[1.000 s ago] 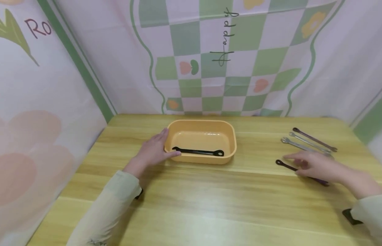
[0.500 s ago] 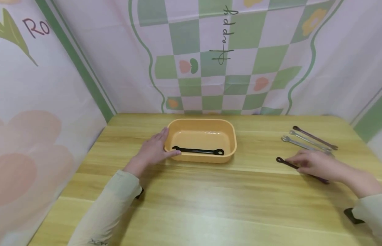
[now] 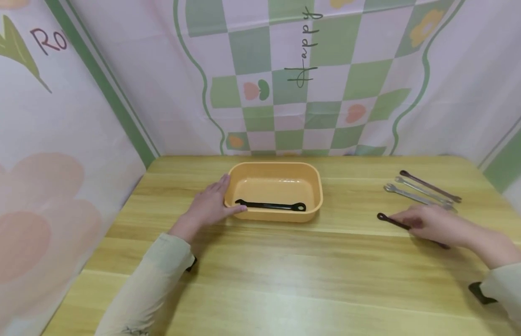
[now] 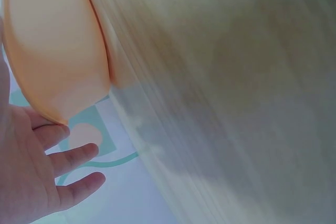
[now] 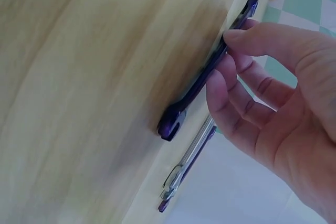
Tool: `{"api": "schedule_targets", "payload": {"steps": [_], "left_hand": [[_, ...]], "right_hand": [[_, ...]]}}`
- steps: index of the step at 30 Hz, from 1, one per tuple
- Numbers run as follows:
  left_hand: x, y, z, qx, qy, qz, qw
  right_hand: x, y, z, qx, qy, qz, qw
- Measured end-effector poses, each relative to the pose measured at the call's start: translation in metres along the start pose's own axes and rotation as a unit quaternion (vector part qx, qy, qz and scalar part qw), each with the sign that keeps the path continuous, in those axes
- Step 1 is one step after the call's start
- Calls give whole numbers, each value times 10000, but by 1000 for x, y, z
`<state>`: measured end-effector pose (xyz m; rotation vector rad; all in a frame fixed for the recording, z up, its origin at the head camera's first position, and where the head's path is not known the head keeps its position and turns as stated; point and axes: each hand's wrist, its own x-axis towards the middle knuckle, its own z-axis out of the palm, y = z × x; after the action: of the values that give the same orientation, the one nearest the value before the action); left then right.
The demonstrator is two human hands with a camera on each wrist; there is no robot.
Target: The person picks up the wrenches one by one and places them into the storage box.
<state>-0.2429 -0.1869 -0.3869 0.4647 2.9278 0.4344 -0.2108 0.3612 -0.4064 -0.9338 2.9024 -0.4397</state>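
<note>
My left hand [image 3: 207, 203] rests on the left end of an orange plastic box [image 3: 316, 205], thumb over the front rim and fingers along the outer wall. In the left wrist view, the fingers [image 4: 73, 158] look fairly straight and spread beside the box. A black combination wrench [image 3: 270, 206] lies inside, along the front wall. Over at the right, my right hand [image 3: 438, 226] pinches a dark purple-black combination wrench [image 5: 197, 85] between thumb and fingertips near its middle. Its ring end points left; the hand hides part of the shaft in the head view.
Beyond the right hand lie two silver wrenches [image 3: 411, 196] and a dark purplish wrench [image 3: 430, 185], side by side on the wooden table [image 3: 285, 275]. A printed fabric curtain [image 3: 289, 107] stands behind the table's back edge.
My right hand has closed its fingertips on the dark wrench, which has shifted very slightly. The left hand and the box stay in place.
</note>
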Motion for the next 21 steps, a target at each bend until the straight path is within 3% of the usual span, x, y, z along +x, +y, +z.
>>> {"api": "schedule_targets", "payload": {"steps": [5, 12, 21], "left_hand": [[-1, 1, -2, -14, -3, -17, 10000], [0, 2, 0, -10, 15, 16, 10000], [0, 2, 0, 31, 33, 23, 10000]], "right_hand": [[2, -4, -1, 22, -156, 169, 9997], [2, -3, 3, -96, 152, -25, 9998], [4, -2, 4, -14, 220, -138, 9997]]}}
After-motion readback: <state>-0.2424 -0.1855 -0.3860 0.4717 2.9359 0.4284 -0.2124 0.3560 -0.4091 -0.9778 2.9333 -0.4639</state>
